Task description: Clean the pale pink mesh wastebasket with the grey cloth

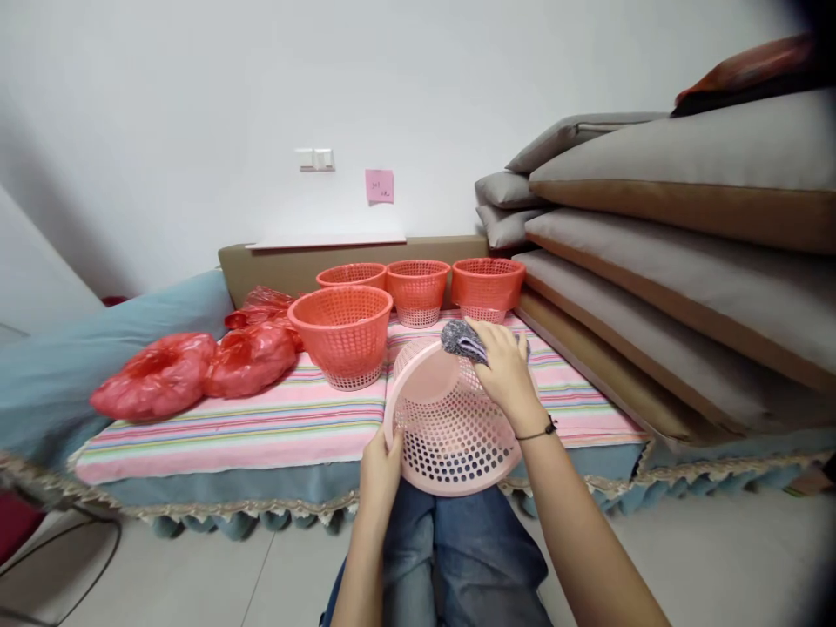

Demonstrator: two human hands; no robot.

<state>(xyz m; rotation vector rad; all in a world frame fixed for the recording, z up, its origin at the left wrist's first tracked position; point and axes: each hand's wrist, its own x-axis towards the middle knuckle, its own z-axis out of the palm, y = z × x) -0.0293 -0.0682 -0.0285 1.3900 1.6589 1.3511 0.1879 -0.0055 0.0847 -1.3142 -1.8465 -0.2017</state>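
Pink basket (457, 440) gripped at the rim, gray cloth (462, 340) at its far edge

You had the pink basket tilted over your lap, its mouth toward you. Your left hand (380, 470) was clamped on the left side of its rim, thumb inside. Your right hand (502, 370) was closed around the folded gray cloth at the far right part of the rim; you could not tell how firmly the cloth pressed there.

On the wall, a pink note (380, 185) bore handwriting too small to read with certainty. It was to the right of the white switches (314, 159).

Beyond the basket, four red baskets stood on the striped cover (320, 422) of the sofa: one nearer on the left (343, 335), and three in a far row, left (353, 275), middle (418, 287) and right (488, 286). Their contents could not be made out. Bulging red plastic bags (157, 379) lay on the left, and gray cushions (679, 183) were stacked on the right.
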